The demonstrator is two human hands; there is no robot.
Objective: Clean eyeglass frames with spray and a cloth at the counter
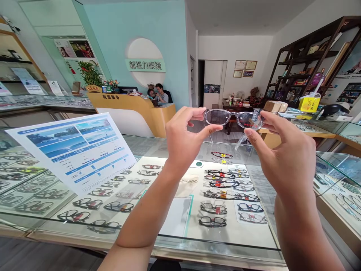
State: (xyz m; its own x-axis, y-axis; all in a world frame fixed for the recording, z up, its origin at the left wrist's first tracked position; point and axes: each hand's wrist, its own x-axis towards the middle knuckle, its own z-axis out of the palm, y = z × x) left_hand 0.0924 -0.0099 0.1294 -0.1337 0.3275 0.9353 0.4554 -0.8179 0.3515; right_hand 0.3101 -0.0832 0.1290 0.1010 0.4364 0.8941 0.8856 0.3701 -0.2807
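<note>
Clear-plastic, oval-lensed eyeglasses [233, 114] w/ red print on one lens are up in the air, just R of centre & above mid-frame. Left hand [184, 137] has thumb + fingers closed round the L end; right hand [290, 158] pinches the R end btwn thumb & forefinger. Temples hang below the lenses; can't tell if fully unfolded. Progress, my read: lift's done, pair's w/ both hands, not yet set down. Below, the glass-topped counter [225, 246] has dark-rimmed spectacle frames [224, 183] in rows, lower R; white sheet w/ blue photos [76, 150] tilts up, mid-L.
</note>
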